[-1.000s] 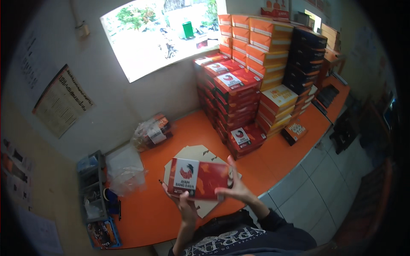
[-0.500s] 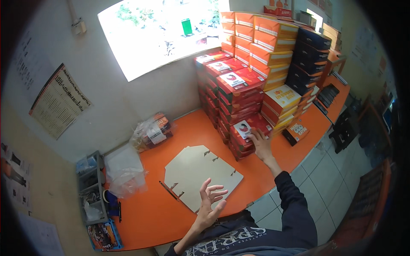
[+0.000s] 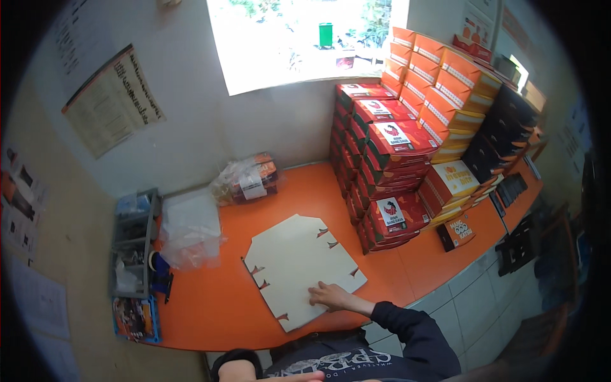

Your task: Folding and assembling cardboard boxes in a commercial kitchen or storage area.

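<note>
A pale, flat cardboard box blank [image 3: 299,261] with angled corners and several slots in its edges lies on the orange table [image 3: 210,312]. Whether it is one sheet or a stack I cannot tell. My right hand [image 3: 330,297] rests on its near right part, fingers spread on the surface and nothing in them. At the lower edge of the picture, close to my body, is my left hand [image 3: 302,377]; most of it is cut off, so its grip is hidden. Stacked red boxes [image 3: 394,219] stand beyond the blank, to the right.
Tall stacks of orange boxes [image 3: 420,76] and dark boxes [image 3: 499,137] rise behind. A small orange-and-black box [image 3: 457,234] lies at the table's right edge. Clear plastic bags [image 3: 191,226], a wrapped bundle [image 3: 251,181] and a grey compartment tray [image 3: 133,242] line the left side.
My right hand has left the low red box stack and come down onto the cardboard blank. My left hand has dropped from above the blank to the lower edge. The view has shifted.
</note>
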A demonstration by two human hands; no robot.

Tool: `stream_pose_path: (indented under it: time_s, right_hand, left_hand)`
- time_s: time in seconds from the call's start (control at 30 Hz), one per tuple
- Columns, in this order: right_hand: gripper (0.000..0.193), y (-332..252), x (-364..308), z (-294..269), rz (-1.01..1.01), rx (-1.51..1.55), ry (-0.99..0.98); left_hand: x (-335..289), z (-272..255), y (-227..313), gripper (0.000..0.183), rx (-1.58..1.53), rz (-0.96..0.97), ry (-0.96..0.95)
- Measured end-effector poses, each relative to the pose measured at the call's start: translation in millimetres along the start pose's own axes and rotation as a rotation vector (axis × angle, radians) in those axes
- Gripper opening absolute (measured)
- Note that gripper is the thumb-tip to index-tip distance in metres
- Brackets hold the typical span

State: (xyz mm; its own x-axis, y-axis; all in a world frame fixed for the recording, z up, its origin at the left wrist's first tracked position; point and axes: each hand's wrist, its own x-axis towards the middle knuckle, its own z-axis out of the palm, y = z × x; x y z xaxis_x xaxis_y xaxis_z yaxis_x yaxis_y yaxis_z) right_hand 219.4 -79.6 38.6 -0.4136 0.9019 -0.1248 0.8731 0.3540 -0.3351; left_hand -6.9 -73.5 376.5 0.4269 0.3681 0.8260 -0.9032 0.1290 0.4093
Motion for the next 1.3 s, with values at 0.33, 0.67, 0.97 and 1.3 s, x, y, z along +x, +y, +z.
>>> stream_pose_path:
  time_s: [0.33, 0.67, 0.97, 1.3]
  right_hand:
    - [0.064, 26, 11, 52, -0.082, 0.092, 0.213]
    - [0.059, 16, 9, -13, -0.285, -0.063, -0.121]
    - [0.060, 14, -8, -11, -0.299, -0.004, -0.022]
    - [0.032, 15, -27, 1, 0.100, -0.143, 0.483]
  left_hand:
    - [-25, -77, -85, 0.061, 0.898, -0.533, -0.126]
    - [-244, -196, -135, 0.084, 1.466, -1.279, -0.537]
    - [-248, -166, -140, 0.045, 1.737, -1.067, -0.454]
    - [-242, -169, -143, 0.052, 1.834, -0.682, -0.328]
